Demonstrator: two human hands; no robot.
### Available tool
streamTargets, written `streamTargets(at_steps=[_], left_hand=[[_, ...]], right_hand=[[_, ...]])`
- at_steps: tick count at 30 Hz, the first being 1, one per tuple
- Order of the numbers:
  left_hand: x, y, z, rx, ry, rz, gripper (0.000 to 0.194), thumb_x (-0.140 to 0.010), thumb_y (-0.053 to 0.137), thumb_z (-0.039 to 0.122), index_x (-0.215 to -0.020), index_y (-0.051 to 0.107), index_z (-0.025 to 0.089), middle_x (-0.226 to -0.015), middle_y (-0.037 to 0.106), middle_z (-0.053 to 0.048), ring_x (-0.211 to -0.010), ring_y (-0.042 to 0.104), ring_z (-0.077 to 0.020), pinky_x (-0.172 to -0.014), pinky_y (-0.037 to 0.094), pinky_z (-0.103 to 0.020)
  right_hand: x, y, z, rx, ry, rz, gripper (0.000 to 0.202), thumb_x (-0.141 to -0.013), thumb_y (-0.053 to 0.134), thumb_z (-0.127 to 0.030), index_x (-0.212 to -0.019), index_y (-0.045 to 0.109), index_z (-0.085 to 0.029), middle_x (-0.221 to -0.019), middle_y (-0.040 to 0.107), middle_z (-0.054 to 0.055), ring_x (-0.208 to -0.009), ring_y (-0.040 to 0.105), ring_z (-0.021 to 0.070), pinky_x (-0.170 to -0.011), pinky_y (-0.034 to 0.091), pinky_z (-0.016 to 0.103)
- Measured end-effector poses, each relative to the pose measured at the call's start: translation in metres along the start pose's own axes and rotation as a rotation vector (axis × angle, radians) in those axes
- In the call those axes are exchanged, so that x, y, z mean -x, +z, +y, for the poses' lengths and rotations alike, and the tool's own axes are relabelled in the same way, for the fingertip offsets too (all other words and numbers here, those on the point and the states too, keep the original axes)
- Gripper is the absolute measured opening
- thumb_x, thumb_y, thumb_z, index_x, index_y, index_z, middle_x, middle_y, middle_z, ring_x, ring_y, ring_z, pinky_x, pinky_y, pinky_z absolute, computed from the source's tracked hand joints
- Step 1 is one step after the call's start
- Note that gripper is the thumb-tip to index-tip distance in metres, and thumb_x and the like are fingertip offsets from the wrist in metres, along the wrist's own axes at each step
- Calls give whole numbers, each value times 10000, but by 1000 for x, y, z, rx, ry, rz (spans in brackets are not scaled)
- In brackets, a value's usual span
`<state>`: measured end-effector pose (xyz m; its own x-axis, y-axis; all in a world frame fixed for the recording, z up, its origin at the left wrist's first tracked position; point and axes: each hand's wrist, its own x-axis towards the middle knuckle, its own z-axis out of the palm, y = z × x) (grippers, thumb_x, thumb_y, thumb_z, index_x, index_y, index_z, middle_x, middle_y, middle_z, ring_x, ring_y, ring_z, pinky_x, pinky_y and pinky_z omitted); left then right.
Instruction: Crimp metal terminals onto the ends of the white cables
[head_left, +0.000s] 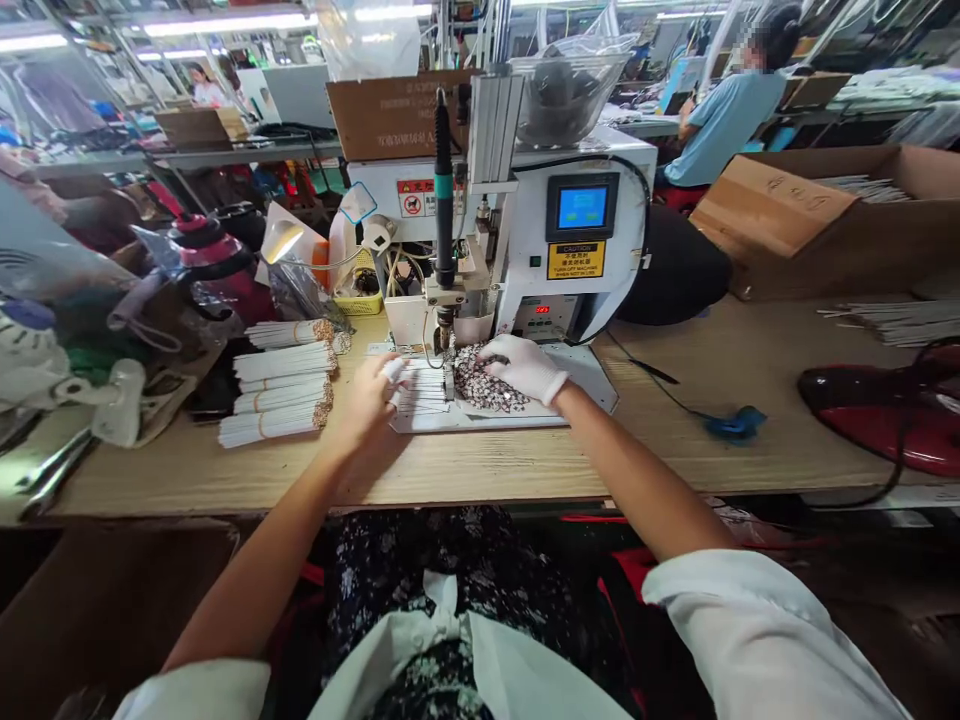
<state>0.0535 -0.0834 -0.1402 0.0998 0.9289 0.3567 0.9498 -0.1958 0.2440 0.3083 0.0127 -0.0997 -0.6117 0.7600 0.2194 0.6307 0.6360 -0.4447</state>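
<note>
My left hand (pixel 373 398), with white covers on its fingertips, bends its fingers at the left ends of the white wires (pixel 424 388) lying side by side on the machine's base plate. Whatever it pinches is too small to make out. A white knitted glove covers my right hand (pixel 525 366); its fingers curl down at a heap of small shiny metal pieces (pixel 491 388), and anything in the fingertips is hidden. Between both hands stands the soldering machine (pixel 574 190), its dark and teal soldering iron (pixel 445 195) pointing down over a small metal holder (pixel 450 380).
Bundled white wires (pixel 281 385) lie left of my left hand. A yellow basket (pixel 358 300) and a pink bottle (pixel 217 265) stand behind. To the right are a blue object (pixel 735 425), a red iron (pixel 885 410) and a cardboard box (pixel 817 225). A person (pixel 731 115) sits beyond.
</note>
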Motion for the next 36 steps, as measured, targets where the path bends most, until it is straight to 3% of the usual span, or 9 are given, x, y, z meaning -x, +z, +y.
streamTargets(at_steps=[6,9,11,16,22,26,29,32,36], left_hand=[[10,-19,-1,11,214,288,190,-879,535,288,-860,708,212,-912,700,-94,-827,619,-267,-747,495,-398],[22,-21,7,112,310,414,151,-881,555,295,-910,686,227,-859,696,-61,-753,624,-236,-681,482,-345],[25,-19,27,237,329,389,126,-889,556,271,-912,673,231,-835,699,-29,-694,644,-186,-629,490,-282],[20,-7,110,585,579,165,154,-895,534,217,-864,682,194,-798,713,-19,-684,689,-130,-622,522,-191],[8,-1,189,742,556,87,159,-886,562,199,-854,715,170,-831,725,-46,-702,691,-136,-655,535,-200],[2,2,251,892,496,-21,138,-878,572,190,-878,709,178,-901,727,-60,-811,699,-172,-758,547,-251],[2,11,290,901,380,-6,184,-846,623,183,-1022,675,167,-1066,697,-106,-953,674,-224,-874,531,-339],[3,17,303,861,318,36,147,-825,643,160,-971,647,176,-989,685,-95,-952,643,-247,-880,516,-398],[4,19,289,891,234,240,88,-831,619,149,-905,619,196,-929,655,-73,-925,610,-231,-846,501,-378]], right_hand=[[40,-36,27,75,76,56,213,-854,582,-134,-952,768,-174,-1019,743,66,-986,664,199,-903,469,297],[112,-88,76,183,486,325,257,-876,543,-172,-1009,760,-205,-1094,732,70,-1083,638,219,-979,442,331],[166,-122,108,206,799,503,314,-856,492,-115,-1024,749,-181,-1128,715,109,-1120,621,240,-1009,426,370],[230,-149,150,102,859,444,241,-613,629,-50,-799,725,-169,-945,735,79,-939,665,238,-924,482,352],[244,-138,104,-137,656,527,185,-693,635,-290,-842,610,-184,-808,663,15,-805,650,194,-795,511,328],[243,-119,46,-807,448,726,394,-683,717,-352,-1025,569,-224,-759,597,-30,-735,662,169,-763,517,322],[233,-99,8,-1042,345,798,376,-702,740,-386,-1010,587,-236,-869,663,8,-827,674,185,-856,517,356],[222,-81,-16,-1130,324,821,331,-745,707,-410,-1008,599,-242,-973,702,48,-900,675,222,-883,520,415],[212,-63,-28,-1147,296,861,331,-778,664,-404,-1063,601,-247,-1056,706,75,-996,664,246,-924,500,438]])
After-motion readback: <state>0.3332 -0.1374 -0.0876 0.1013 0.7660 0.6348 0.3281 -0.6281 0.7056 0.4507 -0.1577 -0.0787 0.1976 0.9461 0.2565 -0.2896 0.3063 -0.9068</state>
